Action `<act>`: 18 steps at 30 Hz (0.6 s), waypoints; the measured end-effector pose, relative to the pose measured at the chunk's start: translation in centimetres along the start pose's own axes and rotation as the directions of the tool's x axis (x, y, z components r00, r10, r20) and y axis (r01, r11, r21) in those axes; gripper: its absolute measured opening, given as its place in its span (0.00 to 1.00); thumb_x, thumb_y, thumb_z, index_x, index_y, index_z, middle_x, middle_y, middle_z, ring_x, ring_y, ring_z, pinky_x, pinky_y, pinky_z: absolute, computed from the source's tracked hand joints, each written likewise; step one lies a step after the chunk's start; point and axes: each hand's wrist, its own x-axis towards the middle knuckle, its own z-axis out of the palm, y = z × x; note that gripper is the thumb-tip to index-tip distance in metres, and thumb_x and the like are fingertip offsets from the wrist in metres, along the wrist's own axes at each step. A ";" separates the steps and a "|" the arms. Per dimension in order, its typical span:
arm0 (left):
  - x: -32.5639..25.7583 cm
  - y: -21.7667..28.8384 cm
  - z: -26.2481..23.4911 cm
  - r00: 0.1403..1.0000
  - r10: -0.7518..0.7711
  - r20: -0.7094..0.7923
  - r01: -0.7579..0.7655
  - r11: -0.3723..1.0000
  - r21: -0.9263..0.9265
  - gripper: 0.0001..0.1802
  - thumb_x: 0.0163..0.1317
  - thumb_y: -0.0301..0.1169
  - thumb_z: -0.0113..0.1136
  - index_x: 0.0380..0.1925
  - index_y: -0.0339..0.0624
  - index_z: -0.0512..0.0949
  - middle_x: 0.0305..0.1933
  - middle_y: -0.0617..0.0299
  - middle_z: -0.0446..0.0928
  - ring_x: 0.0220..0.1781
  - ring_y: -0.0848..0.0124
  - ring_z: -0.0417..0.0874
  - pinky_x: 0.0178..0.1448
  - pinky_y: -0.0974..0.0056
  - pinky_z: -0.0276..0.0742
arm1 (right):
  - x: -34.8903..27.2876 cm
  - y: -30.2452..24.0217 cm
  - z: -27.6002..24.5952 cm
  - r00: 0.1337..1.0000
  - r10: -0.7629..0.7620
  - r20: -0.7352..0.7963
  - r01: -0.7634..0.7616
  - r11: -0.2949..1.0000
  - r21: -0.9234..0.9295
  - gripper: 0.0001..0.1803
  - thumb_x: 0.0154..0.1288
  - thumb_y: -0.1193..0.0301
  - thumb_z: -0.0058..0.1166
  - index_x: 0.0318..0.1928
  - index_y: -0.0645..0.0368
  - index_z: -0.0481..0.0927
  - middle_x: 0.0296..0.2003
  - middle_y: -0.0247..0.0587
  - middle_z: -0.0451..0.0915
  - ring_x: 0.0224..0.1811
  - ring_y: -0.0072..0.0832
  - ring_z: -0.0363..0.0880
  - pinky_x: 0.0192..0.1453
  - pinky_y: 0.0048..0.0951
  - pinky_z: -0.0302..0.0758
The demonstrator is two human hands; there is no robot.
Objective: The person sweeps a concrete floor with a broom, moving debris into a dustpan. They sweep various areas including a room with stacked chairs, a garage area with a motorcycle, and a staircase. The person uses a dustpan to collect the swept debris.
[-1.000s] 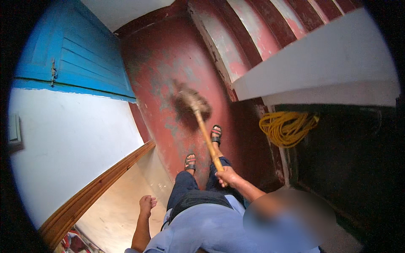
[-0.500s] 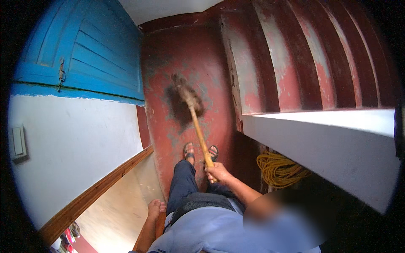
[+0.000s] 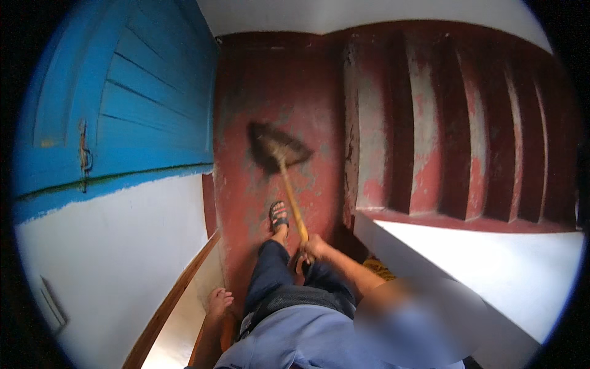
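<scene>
Right grip [image 3: 314, 247] — wrapped round the near end of the mop [image 3: 292, 195], forearm slanting inward; left grip [image 3: 220, 301] — slack, half-uncurled, near the red floor's [image 3: 276, 80] left edge.

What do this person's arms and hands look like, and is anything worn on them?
Neither the left hand nor the right hand wears a glove, and I see no watch on either wrist. Both forearms are uncovered. The person wears a light blue top; a blurred patch hides its right sleeve's edge. Rings are too small to judge.
</scene>
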 end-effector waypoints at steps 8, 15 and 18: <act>2.0 5.9 4.1 0.999 -0.004 -0.054 -0.003 0.991 -0.132 0.14 0.57 0.34 0.46 0.40 0.39 0.65 0.33 0.53 0.73 0.28 0.66 0.77 0.32 0.64 0.75 | -6.2 -9.7 -7.2 0.997 -0.055 -0.048 0.050 0.995 -0.091 0.06 0.50 0.73 0.47 0.26 0.64 0.70 0.12 0.36 0.67 0.08 0.23 0.64 0.09 0.23 0.61; 3.3 5.0 7.4 0.566 0.789 0.239 -0.710 0.319 0.628 0.12 0.58 0.36 0.44 0.33 0.39 0.70 0.32 0.53 0.72 0.28 0.64 0.74 0.32 0.63 0.72 | 10.9 -20.5 -25.3 0.713 -0.571 -0.408 0.237 0.743 -0.626 0.08 0.51 0.71 0.45 0.29 0.65 0.70 0.17 0.40 0.69 0.15 0.26 0.69 0.14 0.26 0.65; 3.2 2.2 11.8 0.855 0.517 -0.043 -0.472 0.809 0.351 0.12 0.56 0.38 0.47 0.30 0.40 0.72 0.31 0.53 0.72 0.28 0.63 0.74 0.32 0.62 0.72 | 15.1 -30.1 -28.2 0.911 -0.119 -0.395 -0.087 0.880 -0.466 0.12 0.51 0.68 0.48 0.32 0.65 0.70 0.21 0.44 0.71 0.18 0.29 0.72 0.19 0.29 0.69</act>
